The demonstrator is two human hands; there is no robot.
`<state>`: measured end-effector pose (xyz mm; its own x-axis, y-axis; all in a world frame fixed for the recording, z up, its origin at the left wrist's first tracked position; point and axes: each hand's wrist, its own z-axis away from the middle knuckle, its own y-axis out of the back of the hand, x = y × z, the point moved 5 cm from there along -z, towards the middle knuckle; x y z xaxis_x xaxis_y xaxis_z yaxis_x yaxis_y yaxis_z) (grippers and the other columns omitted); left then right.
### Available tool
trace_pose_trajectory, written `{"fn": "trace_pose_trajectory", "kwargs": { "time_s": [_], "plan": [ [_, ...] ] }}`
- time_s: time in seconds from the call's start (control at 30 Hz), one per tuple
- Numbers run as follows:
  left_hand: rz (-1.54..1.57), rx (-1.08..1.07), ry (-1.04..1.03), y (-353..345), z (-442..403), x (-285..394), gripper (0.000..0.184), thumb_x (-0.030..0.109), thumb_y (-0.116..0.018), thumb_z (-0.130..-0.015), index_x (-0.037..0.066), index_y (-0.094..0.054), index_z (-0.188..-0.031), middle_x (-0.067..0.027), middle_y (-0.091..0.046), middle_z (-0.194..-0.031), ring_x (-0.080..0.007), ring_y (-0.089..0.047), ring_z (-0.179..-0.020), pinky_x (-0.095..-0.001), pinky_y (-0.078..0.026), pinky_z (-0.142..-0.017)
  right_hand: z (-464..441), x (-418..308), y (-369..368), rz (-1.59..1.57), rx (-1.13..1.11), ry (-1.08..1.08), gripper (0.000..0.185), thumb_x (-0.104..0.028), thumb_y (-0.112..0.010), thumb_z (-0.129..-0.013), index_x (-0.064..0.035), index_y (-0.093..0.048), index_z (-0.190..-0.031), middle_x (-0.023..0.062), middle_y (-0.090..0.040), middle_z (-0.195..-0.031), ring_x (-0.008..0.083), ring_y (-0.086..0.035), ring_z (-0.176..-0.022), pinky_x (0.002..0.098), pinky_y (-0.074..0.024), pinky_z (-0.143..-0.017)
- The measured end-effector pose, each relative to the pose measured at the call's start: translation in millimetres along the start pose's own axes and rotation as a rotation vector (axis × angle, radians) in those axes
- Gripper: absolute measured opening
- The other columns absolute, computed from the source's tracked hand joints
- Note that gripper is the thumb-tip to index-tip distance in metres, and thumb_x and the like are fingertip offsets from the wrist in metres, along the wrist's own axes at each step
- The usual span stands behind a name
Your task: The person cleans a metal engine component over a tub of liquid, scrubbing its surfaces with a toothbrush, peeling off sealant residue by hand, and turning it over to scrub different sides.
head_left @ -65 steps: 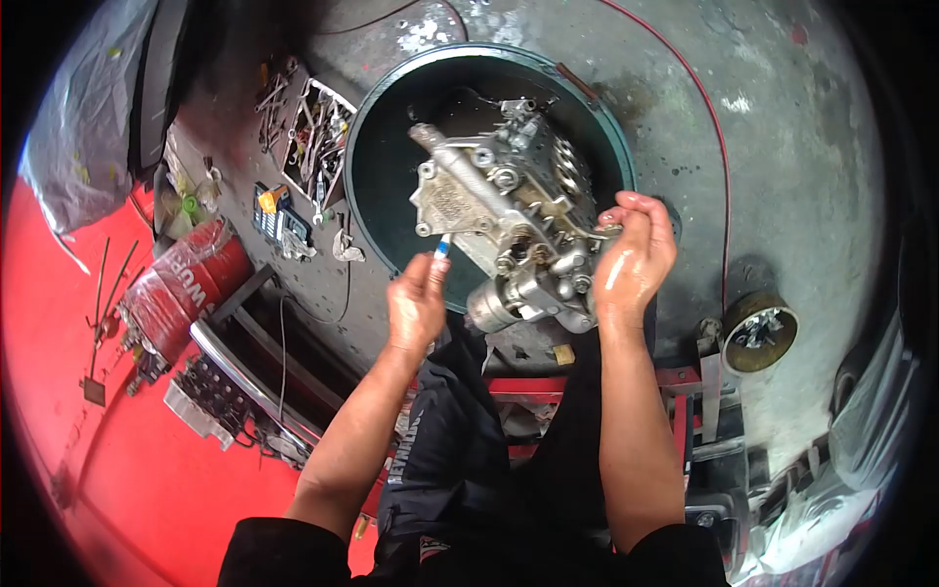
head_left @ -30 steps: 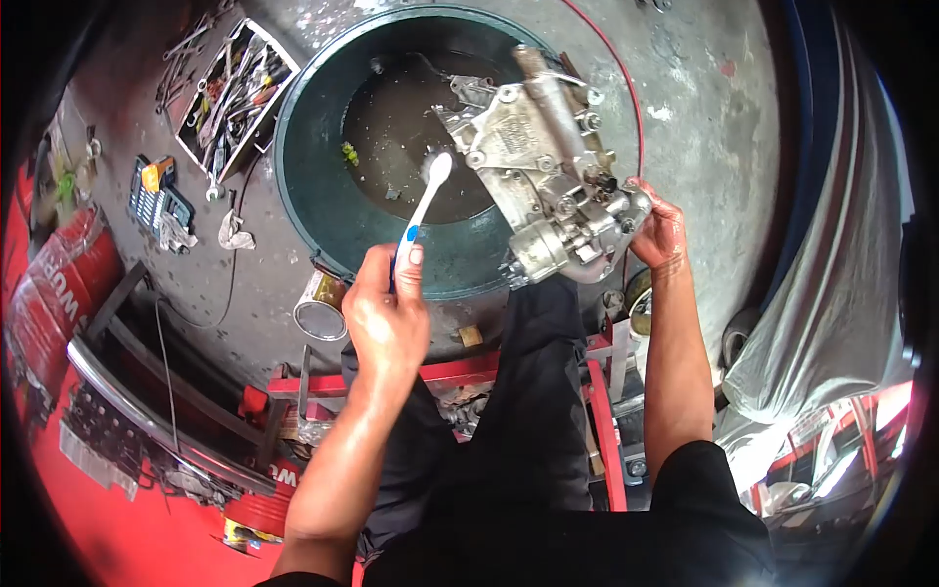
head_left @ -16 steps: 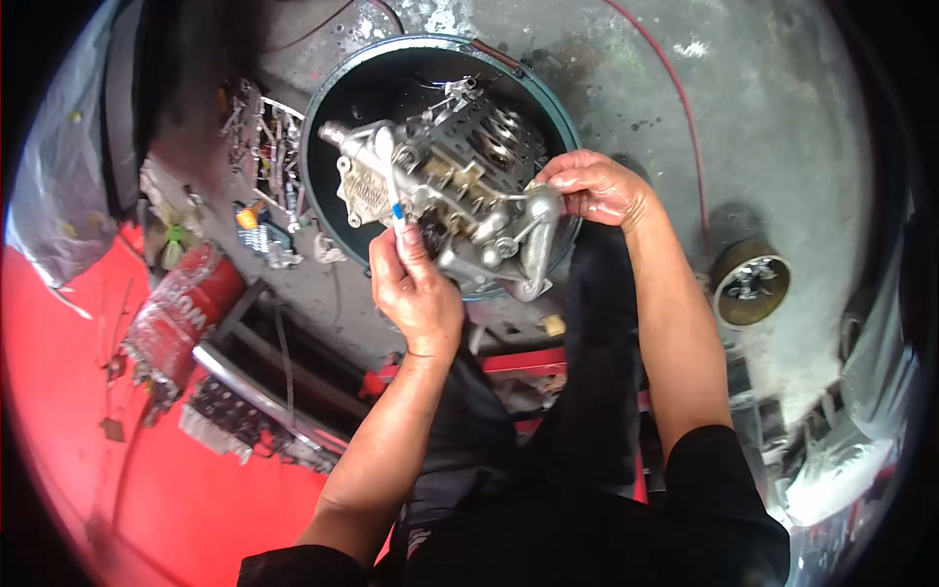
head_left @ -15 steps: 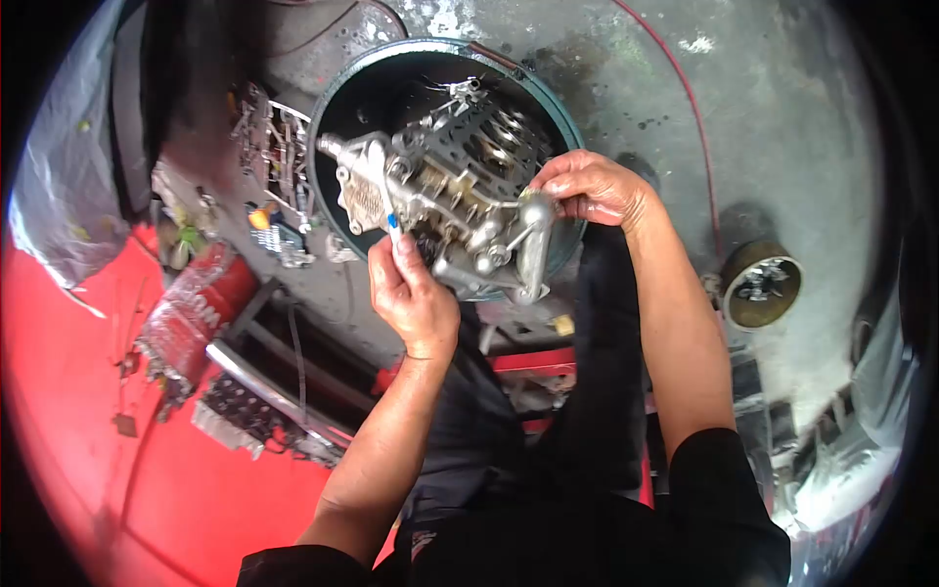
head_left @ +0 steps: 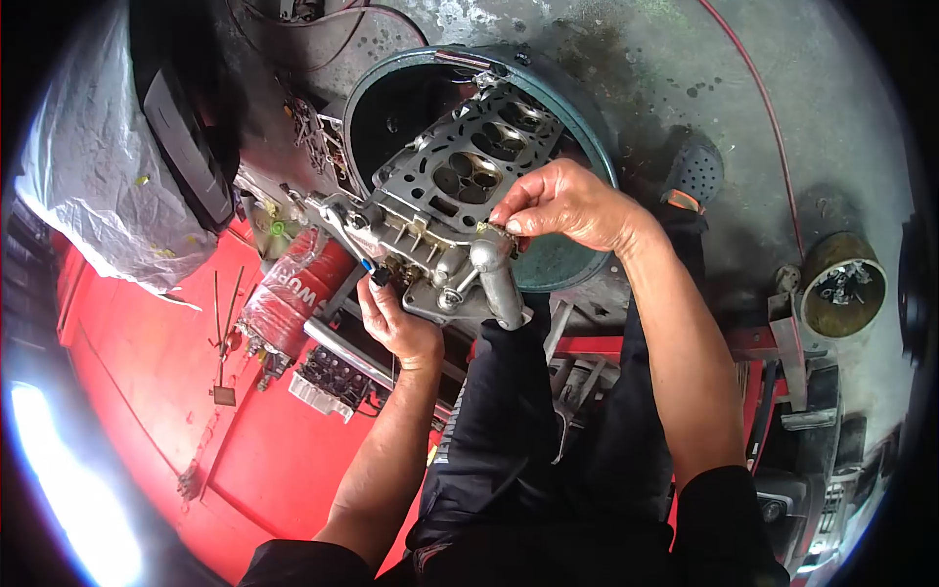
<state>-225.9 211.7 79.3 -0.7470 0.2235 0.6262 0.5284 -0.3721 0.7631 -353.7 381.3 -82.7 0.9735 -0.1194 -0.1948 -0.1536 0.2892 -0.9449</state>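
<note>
A metal engine cylinder head [head_left: 445,210] lies tilted across the mouth of a round green drum [head_left: 587,127]. Its flat face, with valves in round chambers, points up and away from me. At its near lower left edge, my left hand [head_left: 396,328] is closed around the casting. A slim pale piece with a blue mark [head_left: 368,264] shows by those fingertips; what it is I cannot tell. My right hand [head_left: 572,210] pinches the near right corner, beside a rounded pipe-like outlet [head_left: 499,284]. Its fingertips are partly hidden against the metal.
A red canister [head_left: 303,284] and an engine part [head_left: 333,382] lie to the left by a red surface [head_left: 137,362]. A round can of small metal pieces [head_left: 843,284] stands at right. A red hose [head_left: 763,88] crosses the floor; a grey clog [head_left: 696,166] is beside the drum.
The cylinder head has turned so that more of its flat valve face shows. My right hand has shifted slightly along with its corner. The camera view has moved too.
</note>
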Motion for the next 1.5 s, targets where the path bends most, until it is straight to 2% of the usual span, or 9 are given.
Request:
{"fn": "trace_pose_trajectory", "kwargs": {
  "time_s": [0.4, 0.53, 0.6, 0.9, 1.07, 1.13, 1.33, 1.4, 1.5],
  "plan": [
    [-0.033, -0.002, -0.023, 9, 4, -5, 0.037, 0.022, -0.048, -0.1, -0.004, -0.051, -0.126, -0.0127, -0.063, -0.108, -0.0203, -0.06, -0.101, -0.0339, -0.047, -0.092, 4, 25, 0, -0.156, 0.016, -0.032, 0.025, -0.011, -0.066, -0.089, 0.0043, -0.068, -0.108, 0.0073, -0.07, -0.091, 0.0132, -0.065, -0.079, 0.0288, -0.0544, -0.072],
    [-0.458, 0.006, -0.013, 10, 9, 1, 0.039, 0.018, -0.043, -0.102, -0.008, -0.048, -0.13, -0.0154, -0.058, -0.119, -0.0217, -0.059, -0.103, -0.0347, -0.046, -0.094, 2, 12, -2, -0.06, -0.08, -0.081, 0.023, -0.013, -0.066, -0.091, 0.0044, -0.068, -0.106, 0.0065, -0.069, -0.086, 0.0118, -0.064, -0.074, 0.0266, -0.0534, -0.069],
    [-0.1, 0.059, -0.036, 2, 12, 6, 0.032, 0.03, -0.043, -0.102, 0.001, -0.055, -0.104, -0.0039, -0.06, -0.087, -0.0128, -0.054, -0.08, -0.0275, -0.044, -0.072, 1, 7, -7, 0.009, -0.118, -0.144, 0.023, -0.014, -0.067, -0.091, 0.0063, -0.068, -0.102, 0.0071, -0.069, -0.085, 0.0133, -0.066, -0.072, 0.0275, -0.0552, -0.067],
    [-0.098, 0.027, -0.017, 32, 16, -23, 0.037, 0.033, -0.041, -0.101, 0.0, -0.048, -0.117, -0.0109, -0.062, -0.099, -0.0187, -0.06, -0.091, -0.0316, -0.048, -0.081, -12, 0, -24, 0.327, -0.206, -0.275, 0.019, -0.014, -0.067, -0.087, 0.0047, -0.07, -0.089, 0.0054, -0.068, -0.072, 0.011, -0.067, -0.07, 0.0258, -0.0528, -0.065],
    [-0.2, 0.045, -0.034, 47, 13, -37, 0.039, 0.037, -0.04, -0.097, 0.0, -0.054, -0.099, -0.0048, -0.059, -0.084, -0.0137, -0.053, -0.079, -0.0294, -0.043, -0.073, -16, 1, -37, 0.554, -0.186, -0.16, 0.015, -0.01, -0.067, -0.077, 0.004, -0.067, -0.08, 0.0077, -0.066, -0.067, 0.011, -0.055, -0.057, 0.0289, -0.0461, -0.057],
    [-0.09, -0.061, -0.049, 56, 15, -49, 0.03, 0.024, -0.041, -0.099, 0.002, -0.056, -0.113, -0.0091, -0.062, -0.103, -0.0188, -0.061, -0.094, -0.0316, -0.048, -0.085, -14, -5, -45, 0.662, -0.124, -0.204, 0.014, -0.01, -0.068, -0.072, 0.0032, -0.066, -0.075, 0.0106, -0.063, -0.064, 0.0162, -0.058, -0.057, 0.0321, -0.0463, -0.056],
    [0.022, 0.018, 0.046, 52, 18, -52, 0.032, 0.029, -0.046, -0.098, 0.001, -0.055, -0.111, -0.0077, -0.061, -0.1, -0.0175, -0.059, -0.093, -0.0319, -0.048, -0.084, -11, 4, -66, 0.798, -0.009, -0.01, 0.011, -0.004, -0.069, -0.067, 0.0031, -0.061, -0.07, 0.0133, -0.06, -0.065, 0.027, -0.059, -0.057, 0.0359, -0.0464, -0.055],
    [-0.131, 0.062, -0.015, 49, 17, -50, 0.05, 0.047, -0.041, -0.098, 0.0, -0.056, -0.097, -0.0043, -0.057, -0.082, -0.0122, -0.052, -0.076, -0.0269, -0.042, -0.072, -8, 6, -64, 0.731, -0.024, 0.001, 0.009, -0.001, -0.068, -0.068, 0.0032, -0.062, -0.073, 0.0128, -0.059, -0.066, 0.0244, -0.059, -0.057, 0.0341, -0.0459, -0.055],
    [-0.184, 0.087, -0.002, 51, 18, -49, 0.049, 0.047, -0.041, -0.098, 0.0, -0.057, -0.097, -0.0003, -0.051, -0.078, -0.0091, -0.046, -0.072, -0.0249, -0.036, -0.066, -7, 12, -62, 0.728, 0.003, 0.041, 0.008, 0.0, -0.068, -0.071, 0.0031, -0.063, -0.077, 0.0109, -0.06, -0.067, 0.0211, -0.06, -0.058, 0.0314, -0.0471, -0.056]
  ]
}}
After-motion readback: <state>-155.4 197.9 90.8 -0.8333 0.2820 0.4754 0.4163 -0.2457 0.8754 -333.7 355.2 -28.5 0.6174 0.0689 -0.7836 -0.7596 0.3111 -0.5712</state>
